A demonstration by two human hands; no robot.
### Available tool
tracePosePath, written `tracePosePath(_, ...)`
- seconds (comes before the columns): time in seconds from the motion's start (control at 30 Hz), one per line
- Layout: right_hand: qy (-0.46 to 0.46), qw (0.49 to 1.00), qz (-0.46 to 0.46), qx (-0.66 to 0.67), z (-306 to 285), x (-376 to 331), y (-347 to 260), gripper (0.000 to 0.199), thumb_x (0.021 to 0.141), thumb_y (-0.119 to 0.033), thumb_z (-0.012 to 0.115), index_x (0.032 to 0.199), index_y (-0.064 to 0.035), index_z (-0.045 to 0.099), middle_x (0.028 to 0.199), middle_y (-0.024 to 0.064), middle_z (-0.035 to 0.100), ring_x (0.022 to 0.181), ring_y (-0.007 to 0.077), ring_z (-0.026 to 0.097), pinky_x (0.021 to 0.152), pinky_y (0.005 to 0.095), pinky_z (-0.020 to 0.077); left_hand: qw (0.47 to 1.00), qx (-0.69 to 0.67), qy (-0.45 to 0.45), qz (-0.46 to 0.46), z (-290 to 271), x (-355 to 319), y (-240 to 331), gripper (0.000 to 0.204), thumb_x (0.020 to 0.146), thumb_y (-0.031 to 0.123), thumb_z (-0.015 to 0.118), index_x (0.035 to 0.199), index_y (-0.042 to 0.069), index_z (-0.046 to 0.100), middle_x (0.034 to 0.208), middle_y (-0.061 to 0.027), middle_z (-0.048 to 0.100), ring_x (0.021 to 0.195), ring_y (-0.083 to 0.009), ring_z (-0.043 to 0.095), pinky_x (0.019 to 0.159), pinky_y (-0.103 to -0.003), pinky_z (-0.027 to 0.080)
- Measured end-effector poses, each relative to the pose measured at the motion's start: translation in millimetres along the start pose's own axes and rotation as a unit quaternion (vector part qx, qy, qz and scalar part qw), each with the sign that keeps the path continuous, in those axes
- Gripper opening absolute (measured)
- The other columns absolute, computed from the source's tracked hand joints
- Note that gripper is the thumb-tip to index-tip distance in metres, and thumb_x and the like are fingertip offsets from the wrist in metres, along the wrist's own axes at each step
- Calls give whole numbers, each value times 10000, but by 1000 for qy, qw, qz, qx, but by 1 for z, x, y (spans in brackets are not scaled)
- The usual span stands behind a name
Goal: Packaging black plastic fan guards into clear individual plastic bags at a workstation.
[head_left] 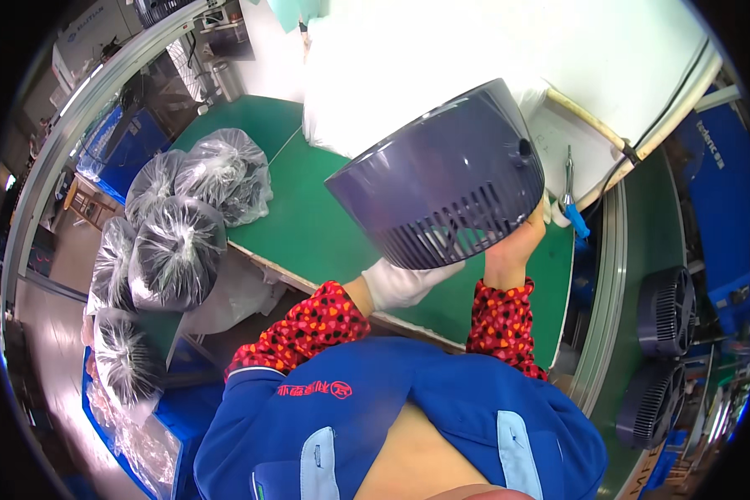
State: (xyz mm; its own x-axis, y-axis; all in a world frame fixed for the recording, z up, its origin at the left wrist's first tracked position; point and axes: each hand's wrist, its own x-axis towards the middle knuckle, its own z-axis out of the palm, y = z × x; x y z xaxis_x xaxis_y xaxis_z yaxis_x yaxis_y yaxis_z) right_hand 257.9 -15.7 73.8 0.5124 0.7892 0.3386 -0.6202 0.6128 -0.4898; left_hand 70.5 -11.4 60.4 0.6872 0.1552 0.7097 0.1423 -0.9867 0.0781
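A large dark grey-purple plastic housing (450, 171) is held up tilted over the green table, its rows of slots turned toward me. My left hand (404, 283), in a white glove, grips it from below at its near edge; the fingers go partly out of sight behind it. On the slotted right side my right hand (517, 250) has hold of the same housing, with the palm bare and a bit of white at the fingers. Close to that hand, a tool with blue handles (577, 218) lies at the table's right edge.
Several dark parts wrapped in clear bags (177, 254) stand at the left. Below them is a blue bin (187, 421) with clear plastic. White sheeting (333, 108) lies at the back of the green table (308, 212). Grilled dark housings (667, 312) sit at the right, past a metal rail.
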Motion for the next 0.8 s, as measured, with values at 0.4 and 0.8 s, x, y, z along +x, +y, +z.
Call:
tracePosePath(0.4, -103, 994, -30, -25, 7, -10, 19, 119, 857, 25, 415, 864, -59, 499, 886, 96, 603, 745, 154, 603, 669, 268, 511, 991, -30, 47, -119, 22, -35, -4, 338, 780, 111, 554, 1117, 94, 583, 1128, -113, 575, 1017, -299, 560, 848, -418, 455)
tracePosePath(0.8, -209, 943, -73, -249, 23, -74, 36, 232, 723, 179, 305, 801, -34, 353, 1078, 235, 535, 1026, 287, 565, 906, 388, 454, 972, 67, -33, -223, 25, -53, -36, 328, 786, 144, 598, 1094, 32, 578, 1053, -144, 576, 954, -292, 564, 826, -376, 453)
